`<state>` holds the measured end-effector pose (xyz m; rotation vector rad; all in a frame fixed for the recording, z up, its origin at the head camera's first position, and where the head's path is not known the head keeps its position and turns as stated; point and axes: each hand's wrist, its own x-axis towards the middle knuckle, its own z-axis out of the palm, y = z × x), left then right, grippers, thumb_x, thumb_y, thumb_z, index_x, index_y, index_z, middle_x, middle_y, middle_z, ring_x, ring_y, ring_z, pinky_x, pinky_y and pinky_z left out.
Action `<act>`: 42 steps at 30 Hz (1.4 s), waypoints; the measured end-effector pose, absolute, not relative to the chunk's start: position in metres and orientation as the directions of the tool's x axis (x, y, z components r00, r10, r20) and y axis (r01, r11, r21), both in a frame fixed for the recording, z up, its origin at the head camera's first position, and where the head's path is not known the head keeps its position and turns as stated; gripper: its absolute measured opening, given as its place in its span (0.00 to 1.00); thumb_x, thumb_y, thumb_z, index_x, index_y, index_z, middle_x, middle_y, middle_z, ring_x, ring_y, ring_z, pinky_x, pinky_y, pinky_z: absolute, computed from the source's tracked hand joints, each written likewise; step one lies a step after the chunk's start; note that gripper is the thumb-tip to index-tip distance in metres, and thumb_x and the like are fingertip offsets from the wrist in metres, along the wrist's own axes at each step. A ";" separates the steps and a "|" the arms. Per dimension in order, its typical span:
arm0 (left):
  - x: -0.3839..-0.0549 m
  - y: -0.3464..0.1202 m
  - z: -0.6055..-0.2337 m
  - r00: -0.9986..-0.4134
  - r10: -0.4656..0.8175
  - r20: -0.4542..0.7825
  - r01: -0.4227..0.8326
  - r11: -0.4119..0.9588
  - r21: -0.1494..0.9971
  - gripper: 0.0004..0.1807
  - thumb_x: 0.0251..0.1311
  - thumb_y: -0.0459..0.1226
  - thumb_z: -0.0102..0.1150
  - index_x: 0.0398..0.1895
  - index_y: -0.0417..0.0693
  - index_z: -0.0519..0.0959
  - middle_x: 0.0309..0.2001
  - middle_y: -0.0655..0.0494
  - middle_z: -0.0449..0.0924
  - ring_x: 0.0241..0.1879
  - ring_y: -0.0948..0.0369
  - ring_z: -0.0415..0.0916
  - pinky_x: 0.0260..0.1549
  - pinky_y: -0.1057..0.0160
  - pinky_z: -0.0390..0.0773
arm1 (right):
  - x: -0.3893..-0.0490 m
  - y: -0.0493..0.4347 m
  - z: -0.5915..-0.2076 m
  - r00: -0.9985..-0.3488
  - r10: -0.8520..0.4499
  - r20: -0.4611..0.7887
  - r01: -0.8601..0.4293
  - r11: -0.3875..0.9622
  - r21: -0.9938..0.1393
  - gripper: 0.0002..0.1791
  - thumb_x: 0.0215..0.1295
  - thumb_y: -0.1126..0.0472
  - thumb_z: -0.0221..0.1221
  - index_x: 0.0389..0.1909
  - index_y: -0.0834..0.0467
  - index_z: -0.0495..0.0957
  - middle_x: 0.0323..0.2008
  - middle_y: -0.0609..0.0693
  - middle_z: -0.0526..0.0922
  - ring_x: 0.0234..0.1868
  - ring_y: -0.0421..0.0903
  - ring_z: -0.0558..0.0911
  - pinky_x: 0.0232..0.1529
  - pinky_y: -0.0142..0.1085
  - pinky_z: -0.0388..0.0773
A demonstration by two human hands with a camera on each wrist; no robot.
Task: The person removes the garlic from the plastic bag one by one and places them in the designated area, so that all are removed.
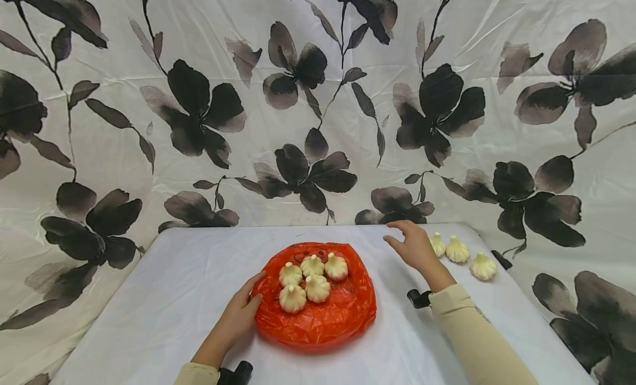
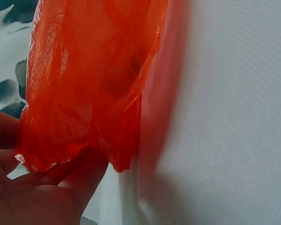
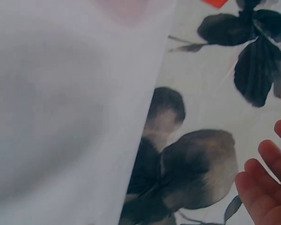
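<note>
Several pale garlic bulbs [image 1: 313, 266] sit grouped on a red plastic bag [image 1: 338, 313], which forms a rounded, raised shape on the table. My left hand [image 1: 243, 307] holds the bag's left edge; in the left wrist view, the thumb and fingers [image 2: 84, 178] are around the crinkled red plastic. What lies under the plastic is hidden. To the right of the bag, my right hand [image 1: 412, 247] is raised over the table, thumb and fingers apart, holding nothing. Just beyond it are three more garlic bulbs [image 1: 457, 249], one partly hidden behind the hand.
A white cloth covers the table [image 1: 189, 274]. Behind it hangs a pale curtain [image 1: 367, 131] with dark flower prints, close to the table's back edge. The loose bulbs lie near the table's right edge. Dark wrist cameras [image 1: 418, 298] are worn on both arms.
</note>
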<state>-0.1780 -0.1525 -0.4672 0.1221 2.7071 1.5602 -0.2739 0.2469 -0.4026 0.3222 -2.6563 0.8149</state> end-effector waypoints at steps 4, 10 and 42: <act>-0.177 -0.152 -0.467 -0.997 0.073 0.025 0.059 0.501 0.864 0.29 0.70 0.34 0.42 0.74 0.55 0.58 0.74 0.45 0.56 0.74 0.43 0.50 0.70 0.39 0.55 | -0.268 0.236 -0.394 -0.917 -0.155 0.367 -0.336 0.797 -0.503 0.23 0.62 0.53 0.63 0.57 0.58 0.78 0.59 0.60 0.77 0.52 0.63 0.80 0.50 0.54 0.80; -0.176 -0.151 -0.466 -0.997 0.071 0.024 0.057 0.505 0.861 0.29 0.70 0.34 0.43 0.74 0.57 0.58 0.74 0.46 0.56 0.74 0.43 0.50 0.69 0.38 0.56 | -0.262 0.222 -0.385 -0.923 -0.214 0.320 -0.364 0.757 -0.542 0.24 0.61 0.53 0.64 0.57 0.57 0.78 0.58 0.58 0.78 0.55 0.61 0.80 0.54 0.52 0.79; -0.171 -0.152 -0.466 -0.997 0.069 0.020 0.052 0.494 0.868 0.29 0.70 0.34 0.43 0.74 0.57 0.58 0.75 0.45 0.56 0.74 0.42 0.51 0.68 0.37 0.58 | -0.265 0.156 -0.356 -0.843 -0.538 0.023 -0.395 0.590 -0.704 0.21 0.61 0.51 0.64 0.56 0.48 0.78 0.57 0.53 0.81 0.61 0.53 0.77 0.61 0.51 0.74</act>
